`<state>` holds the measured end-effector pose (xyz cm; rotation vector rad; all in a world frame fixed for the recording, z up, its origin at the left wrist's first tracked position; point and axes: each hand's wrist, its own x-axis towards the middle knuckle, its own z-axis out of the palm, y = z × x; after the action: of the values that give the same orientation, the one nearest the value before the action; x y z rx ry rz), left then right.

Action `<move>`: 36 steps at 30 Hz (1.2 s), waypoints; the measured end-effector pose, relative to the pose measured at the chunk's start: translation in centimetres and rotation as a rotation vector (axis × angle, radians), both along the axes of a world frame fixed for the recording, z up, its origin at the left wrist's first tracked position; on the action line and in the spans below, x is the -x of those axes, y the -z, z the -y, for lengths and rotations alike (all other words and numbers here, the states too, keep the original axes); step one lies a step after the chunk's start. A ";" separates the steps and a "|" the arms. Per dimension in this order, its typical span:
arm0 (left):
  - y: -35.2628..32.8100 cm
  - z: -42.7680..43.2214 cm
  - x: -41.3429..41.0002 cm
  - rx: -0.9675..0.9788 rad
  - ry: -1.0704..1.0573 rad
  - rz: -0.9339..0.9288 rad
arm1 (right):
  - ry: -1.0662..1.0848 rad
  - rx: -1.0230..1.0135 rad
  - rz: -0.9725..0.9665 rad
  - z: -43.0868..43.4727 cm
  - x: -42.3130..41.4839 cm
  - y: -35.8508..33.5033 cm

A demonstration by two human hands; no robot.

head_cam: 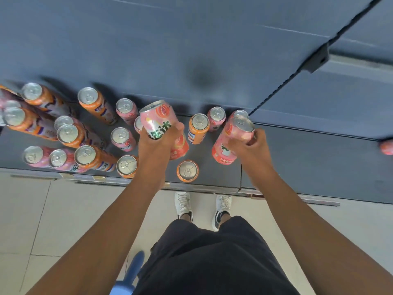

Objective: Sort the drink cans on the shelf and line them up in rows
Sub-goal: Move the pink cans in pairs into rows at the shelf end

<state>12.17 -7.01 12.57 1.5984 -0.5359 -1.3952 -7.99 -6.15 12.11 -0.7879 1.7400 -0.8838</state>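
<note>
One pink can (157,118) is gripped by the left hand (158,143), top tilted slightly leftward; a second pink can (230,141) by the right hand (249,143), top tilted rightward. Open shelf (319,158) is seen rightward.

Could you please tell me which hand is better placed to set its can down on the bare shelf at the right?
Probably the right. The right hand grips a pink can beside the bare shelf; the left hand holds a second pink can over the crowded middle cans.
</note>
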 end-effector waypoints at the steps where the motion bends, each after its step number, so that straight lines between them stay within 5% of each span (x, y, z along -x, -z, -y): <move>1: -0.6 0.0 -0.1 0.000 0.047 -0.041 | 0.030 0.029 0.035 0.1 -0.1 -0.8; 9: -4.0 0.1 0.5 0.103 0.319 -0.330 | 0.174 0.051 0.352 0.2 -0.6 -5.1; 20: -7.0 0.3 5.8 0.214 0.304 0.018 | 0.197 0.142 0.199 -1.7 2.2 -8.2; 36: -10.0 -6.5 24.3 0.273 0.547 0.006 | 0.452 0.255 0.236 -11.2 18.8 -11.1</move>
<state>-12.16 -0.49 22.53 1.2831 -1.1787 -1.6216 -26.82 5.05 23.17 -0.4272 1.6365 -1.4643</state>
